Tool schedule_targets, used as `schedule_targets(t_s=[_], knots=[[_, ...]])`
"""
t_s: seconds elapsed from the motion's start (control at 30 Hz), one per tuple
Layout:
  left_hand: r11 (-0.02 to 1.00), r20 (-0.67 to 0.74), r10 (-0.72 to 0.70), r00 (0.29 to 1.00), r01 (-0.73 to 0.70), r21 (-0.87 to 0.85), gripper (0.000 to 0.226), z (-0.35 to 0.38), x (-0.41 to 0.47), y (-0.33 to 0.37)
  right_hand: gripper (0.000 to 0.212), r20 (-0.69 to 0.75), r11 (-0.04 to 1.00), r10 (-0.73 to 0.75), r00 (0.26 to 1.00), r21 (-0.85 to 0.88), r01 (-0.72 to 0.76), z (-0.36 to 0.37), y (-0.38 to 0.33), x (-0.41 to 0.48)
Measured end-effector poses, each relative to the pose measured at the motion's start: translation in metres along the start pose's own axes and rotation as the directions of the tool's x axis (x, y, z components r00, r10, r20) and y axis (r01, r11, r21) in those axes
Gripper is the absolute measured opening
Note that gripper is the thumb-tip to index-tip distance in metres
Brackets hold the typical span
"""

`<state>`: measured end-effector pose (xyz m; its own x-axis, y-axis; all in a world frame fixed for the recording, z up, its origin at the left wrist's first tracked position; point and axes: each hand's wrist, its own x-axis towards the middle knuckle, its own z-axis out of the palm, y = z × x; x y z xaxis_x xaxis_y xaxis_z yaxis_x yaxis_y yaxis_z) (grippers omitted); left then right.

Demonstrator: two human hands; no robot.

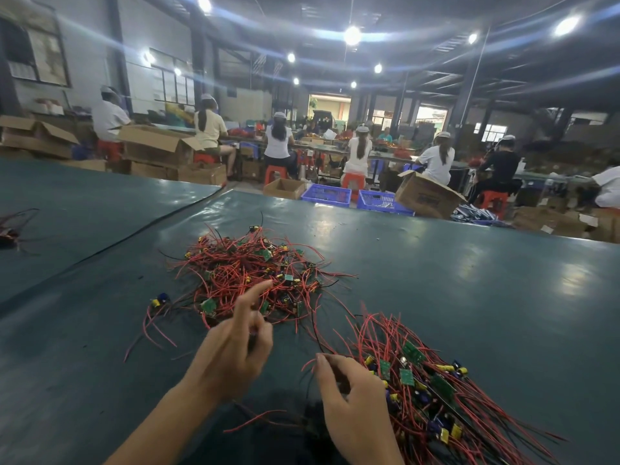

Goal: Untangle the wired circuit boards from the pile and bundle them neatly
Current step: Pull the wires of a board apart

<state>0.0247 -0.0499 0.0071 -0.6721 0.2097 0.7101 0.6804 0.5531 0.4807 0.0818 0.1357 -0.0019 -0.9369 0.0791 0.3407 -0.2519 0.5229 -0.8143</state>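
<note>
Far left of the tangled pile (255,273), a small clump of wires (10,229) is cut by the frame edge and too dark to make out. Just left of the pile, a stray board (159,301) with yellow and blue parts lies on the green table (469,297), its red leads trailing toward the viewer. The pile itself is a heap of red wires and small green boards at the table's middle; how the strands cross inside it cannot be read. Nearer than the pile, at its front edge, the left hand (231,350) is raised with the forefinger pointing up over the wires and the other fingers curled against the thumb. That spot is blurred, so whether they pinch a wire cannot be told. Right of it and nearer still, the right hand (349,397) has its fingers curled round wires at the left end of the sorted bundle (436,391). The bundle lies right of the pile and nearer, its wires roughly parallel, and its near end runs off the bottom edge.
</note>
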Motion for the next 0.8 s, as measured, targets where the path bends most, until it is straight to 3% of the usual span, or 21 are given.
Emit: schedule_targets(t_s=[0.1, 0.27, 0.43, 0.57, 0.67, 0.73, 0.8], knots=[[0.999, 0.254, 0.035, 0.967, -0.033, -0.012, 0.094, 0.014, -0.005, 0.018, 0.018, 0.007, 0.989, 0.056, 0.998, 0.140, -0.056, 0.000, -0.006, 0.001], [0.991, 0.425, 0.069, 0.903, -0.013, -0.132, 0.108, 0.021, -0.010, 0.033, 0.006, 0.110, 0.949, 0.149, 0.983, 0.264, -0.173, 0.002, -0.007, 0.000], [0.990, 0.267, 0.120, 0.956, -0.097, -0.100, 0.095, 0.021, -0.009, 0.036, 0.014, -0.081, 0.906, 0.210, 0.974, 0.390, -0.163, 0.000, -0.004, 0.003], [0.928, -0.008, 0.330, 0.944, -0.323, 0.187, 0.043, 0.027, -0.007, 0.032, 0.015, -0.275, 0.888, 0.204, 0.939, 0.457, -0.059, 0.001, -0.004, 0.005], [0.902, -0.052, 0.420, 0.906, -0.412, 0.127, 0.012, 0.029, -0.007, 0.035, 0.015, -0.408, 0.871, 0.192, 0.893, 0.491, 0.037, 0.000, -0.006, 0.006], [0.921, 0.013, 0.386, 0.922, -0.387, 0.038, 0.028, 0.030, -0.009, 0.035, 0.014, -0.433, 0.849, 0.208, 0.877, 0.526, 0.059, -0.002, -0.006, 0.006], [0.983, 0.164, 0.173, 0.971, -0.160, -0.092, 0.048, 0.031, -0.010, 0.040, 0.013, -0.415, 0.813, 0.231, 0.880, 0.579, 0.059, -0.003, -0.007, 0.007]])
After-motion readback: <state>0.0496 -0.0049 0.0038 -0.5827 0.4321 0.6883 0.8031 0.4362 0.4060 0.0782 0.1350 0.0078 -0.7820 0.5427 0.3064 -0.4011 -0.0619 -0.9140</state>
